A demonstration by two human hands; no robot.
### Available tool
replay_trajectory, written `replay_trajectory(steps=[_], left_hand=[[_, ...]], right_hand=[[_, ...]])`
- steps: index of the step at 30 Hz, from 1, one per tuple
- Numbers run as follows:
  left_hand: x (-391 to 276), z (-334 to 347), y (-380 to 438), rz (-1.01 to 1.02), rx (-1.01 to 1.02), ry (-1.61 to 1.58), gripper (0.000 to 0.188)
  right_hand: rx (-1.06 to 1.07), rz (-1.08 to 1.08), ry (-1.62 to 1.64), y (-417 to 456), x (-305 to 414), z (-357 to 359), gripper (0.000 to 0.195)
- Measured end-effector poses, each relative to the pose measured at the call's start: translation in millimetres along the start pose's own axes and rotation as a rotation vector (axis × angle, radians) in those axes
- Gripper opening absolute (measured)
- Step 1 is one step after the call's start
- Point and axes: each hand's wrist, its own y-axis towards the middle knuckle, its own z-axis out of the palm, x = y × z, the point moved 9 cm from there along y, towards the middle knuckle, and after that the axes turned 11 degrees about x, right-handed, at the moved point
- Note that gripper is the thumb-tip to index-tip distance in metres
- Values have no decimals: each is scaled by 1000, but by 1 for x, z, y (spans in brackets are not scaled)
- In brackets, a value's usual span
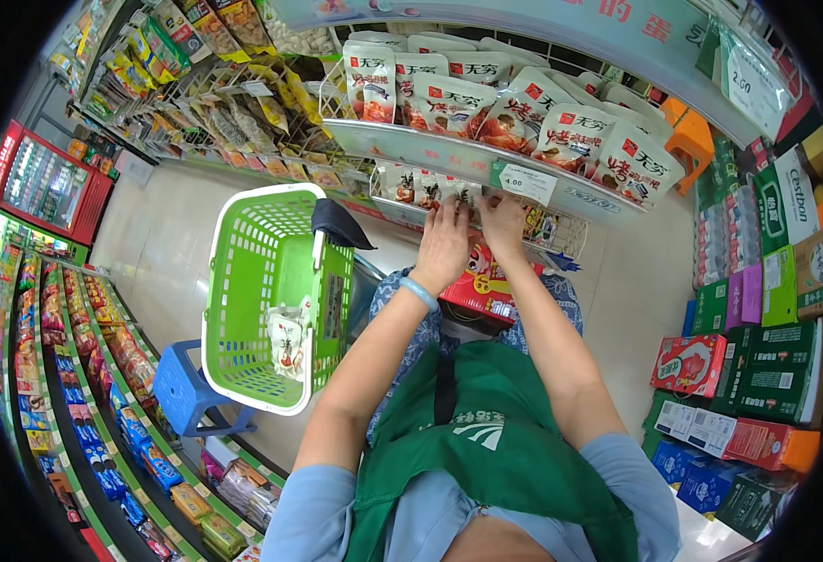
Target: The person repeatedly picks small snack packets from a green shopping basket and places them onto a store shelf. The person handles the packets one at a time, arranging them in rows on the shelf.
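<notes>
My left hand [444,242] reaches into the lower wire shelf basket [403,211], its fingers against small white snack pouches [422,188] standing in a row. Beside it, my right hand [502,228] has its fingers at the right end of that row, just under a hanging price tag [526,184]. What the fingertips grip, if anything, cannot be made out. To my left, a green shopping basket [227,309] with a white rim stands raised, and a few similar white pouches [288,341] lie inside it. A dark cloth [339,223] wraps its handle.
Larger white pouches [509,109] fill the upper shelf basket above my hands. A red box [481,291] sits between my knees. A blue plastic stool [190,390] stands under the green basket. Stacked cartons [762,372] line the right, and snack shelves [120,414] curve along the left.
</notes>
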Motion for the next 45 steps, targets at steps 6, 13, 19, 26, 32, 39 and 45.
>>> replay_trajectory(steps=[6, 13, 19, 26, 32, 39, 45], left_hand=[[5, 15, 2, -8, 26, 133, 53], [-2, -47, -32, 61, -104, -160, 35], [66, -123, -126, -74, -70, -561, 16], [211, -137, -257, -548, 27, -482, 21], [307, -50, -319, -951, 444, -236, 22], [330, -23, -338, -1017, 441, -263, 22], [324, -42, -350, -921, 439, -338, 8]], right_hand=[[68, -80, 49, 3, -6, 3, 35], [-22, -221, 0, -56, 64, -39, 28], [349, -660, 229, -138, 200, 23, 12], [966, -762, 80, -210, 285, 190, 19], [1353, -719, -519, -259, 255, 345, 23], [1386, -620, -663, -265, 236, 374, 24], [1370, -492, -521, -261, 234, 361, 29]])
